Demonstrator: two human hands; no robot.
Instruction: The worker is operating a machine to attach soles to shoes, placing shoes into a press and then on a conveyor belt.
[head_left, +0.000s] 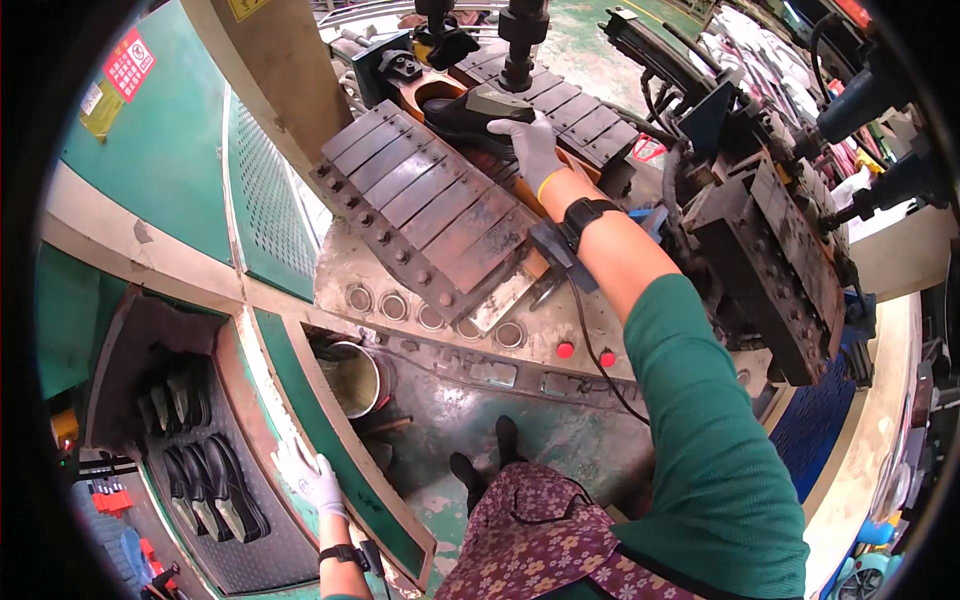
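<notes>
My right hand (532, 147), in a white glove, reaches far forward into the machine and closes around one end of a black shoe upper (462, 118). The upper lies at the gap between two banks of dark metal plates; a press rod stands just above it. My left hand (308, 478), gloved too, rests with fingers outstretched on the pale edge of a green panel (285, 415). Beside it, left of the panel, several black shoe uppers (215, 490) lie in rows on a dark textured shelf (270, 560).
The near plate bank (430, 205) tilts across the machine bed. Two red buttons (566, 350) sit on its front edge. A bucket (355, 380) stands on the floor below. Another plate block (770, 260) rises at right. A cable hangs from my right wrist.
</notes>
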